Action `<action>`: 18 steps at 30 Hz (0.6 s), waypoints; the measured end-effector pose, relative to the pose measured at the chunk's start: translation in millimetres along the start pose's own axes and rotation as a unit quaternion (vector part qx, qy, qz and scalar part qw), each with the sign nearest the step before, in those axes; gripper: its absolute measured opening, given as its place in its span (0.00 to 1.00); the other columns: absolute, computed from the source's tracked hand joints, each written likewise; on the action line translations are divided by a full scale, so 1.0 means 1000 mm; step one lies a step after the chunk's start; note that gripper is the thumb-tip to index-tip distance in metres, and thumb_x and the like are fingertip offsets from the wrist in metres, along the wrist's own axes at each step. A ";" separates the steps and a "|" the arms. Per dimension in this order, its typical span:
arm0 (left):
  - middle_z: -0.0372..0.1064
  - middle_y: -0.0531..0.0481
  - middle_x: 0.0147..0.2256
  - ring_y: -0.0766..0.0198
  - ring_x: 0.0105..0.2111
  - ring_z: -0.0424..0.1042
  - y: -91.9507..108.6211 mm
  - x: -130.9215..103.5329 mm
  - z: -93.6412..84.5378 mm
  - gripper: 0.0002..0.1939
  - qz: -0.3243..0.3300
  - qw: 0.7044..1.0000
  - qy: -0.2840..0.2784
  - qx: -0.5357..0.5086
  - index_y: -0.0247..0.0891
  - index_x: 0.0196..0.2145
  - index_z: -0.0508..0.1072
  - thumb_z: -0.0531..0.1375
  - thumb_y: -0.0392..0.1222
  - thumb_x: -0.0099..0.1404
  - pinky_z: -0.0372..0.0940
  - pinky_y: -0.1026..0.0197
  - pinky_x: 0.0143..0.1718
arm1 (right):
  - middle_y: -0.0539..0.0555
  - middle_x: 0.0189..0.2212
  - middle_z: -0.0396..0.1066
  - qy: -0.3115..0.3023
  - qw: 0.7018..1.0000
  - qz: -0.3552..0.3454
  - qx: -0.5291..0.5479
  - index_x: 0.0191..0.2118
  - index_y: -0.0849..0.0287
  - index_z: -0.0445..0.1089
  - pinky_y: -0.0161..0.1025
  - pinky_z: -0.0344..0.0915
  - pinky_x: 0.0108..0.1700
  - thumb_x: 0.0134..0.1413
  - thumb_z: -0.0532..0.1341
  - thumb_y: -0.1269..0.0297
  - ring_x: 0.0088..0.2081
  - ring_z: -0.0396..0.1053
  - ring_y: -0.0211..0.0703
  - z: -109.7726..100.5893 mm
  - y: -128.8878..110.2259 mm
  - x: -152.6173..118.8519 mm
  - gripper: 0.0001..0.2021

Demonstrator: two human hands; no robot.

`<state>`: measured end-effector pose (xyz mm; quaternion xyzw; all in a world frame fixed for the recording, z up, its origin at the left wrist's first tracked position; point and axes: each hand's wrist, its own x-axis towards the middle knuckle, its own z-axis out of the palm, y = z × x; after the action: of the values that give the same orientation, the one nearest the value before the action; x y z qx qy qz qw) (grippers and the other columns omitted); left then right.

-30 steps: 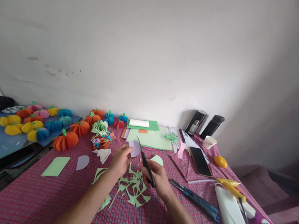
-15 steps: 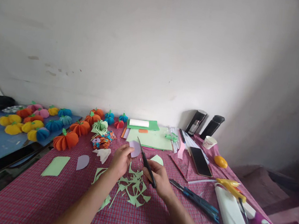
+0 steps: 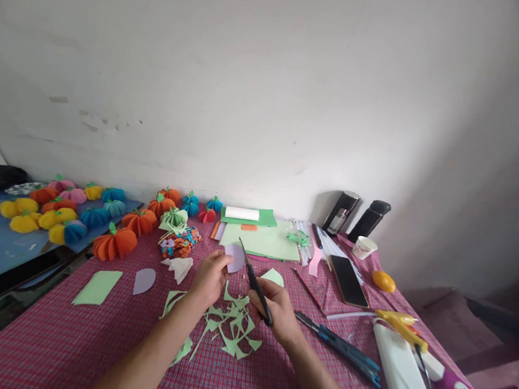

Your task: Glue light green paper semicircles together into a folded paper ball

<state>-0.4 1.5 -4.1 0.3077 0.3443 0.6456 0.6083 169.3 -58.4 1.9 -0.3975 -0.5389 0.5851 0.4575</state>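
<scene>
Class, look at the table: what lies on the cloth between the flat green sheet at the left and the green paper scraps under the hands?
A lilac half-round paper piece, seen in the head view.

Both forearms were bare, with no sleeve in view up to the lower edge of the frame. The left hand (image 3: pixel 209 278) and right hand (image 3: pixel 276 310) wore no glove, and no ring, watch or band showed at either wrist.

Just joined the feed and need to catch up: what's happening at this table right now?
A person is cutting paper by hand. The left hand holds a small lilac piece up, and the right hand works black scissors whose blades sit against its edge. Green scraps lie on the checked cloth below. Finished paper pumpkins sit to the left; a glue gun lies at the right.
</scene>
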 end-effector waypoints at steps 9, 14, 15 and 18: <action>0.59 0.59 0.18 0.72 0.19 0.59 -0.001 0.001 -0.003 0.17 0.018 0.998 0.011 0.059 0.38 0.20 0.62 0.70 0.41 0.49 0.48 0.66 0.22 | 0.44 0.17 0.64 0.001 1.000 0.004 0.004 0.38 0.60 0.73 0.34 0.56 0.22 0.51 0.69 0.49 0.17 0.58 0.34 -0.006 0.006 0.001 0.18; 0.60 0.59 0.19 0.71 0.20 0.59 -0.002 0.000 -0.003 0.17 0.016 0.998 0.006 0.061 0.38 0.21 0.63 0.70 0.42 0.51 0.49 0.66 0.23 | 0.44 0.17 0.64 -0.001 1.000 -0.001 0.007 0.37 0.61 0.72 0.33 0.54 0.21 0.52 0.69 0.51 0.17 0.58 0.33 -0.003 0.002 0.001 0.17; 0.62 0.58 0.19 0.71 0.21 0.61 -0.002 -0.001 -0.002 0.16 0.017 0.999 0.002 0.052 0.38 0.22 0.63 0.70 0.42 0.51 0.51 0.66 0.24 | 0.44 0.17 0.63 -0.002 1.000 -0.003 0.009 0.36 0.60 0.71 0.33 0.54 0.21 0.53 0.68 0.51 0.17 0.58 0.33 -0.003 0.001 0.000 0.16; 0.63 0.58 0.20 0.70 0.22 0.62 -0.001 -0.002 0.000 0.16 0.013 0.999 -0.007 0.032 0.38 0.22 0.64 0.70 0.41 0.50 0.52 0.65 0.25 | 0.43 0.16 0.62 -0.005 1.000 -0.007 0.010 0.34 0.60 0.70 0.33 0.54 0.21 0.53 0.68 0.52 0.16 0.58 0.33 -0.002 0.000 0.000 0.16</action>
<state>0.6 0.0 -4.9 0.3364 0.3564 0.6400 0.5918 170.9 -57.6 1.8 -0.3863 -0.5382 0.5892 0.4625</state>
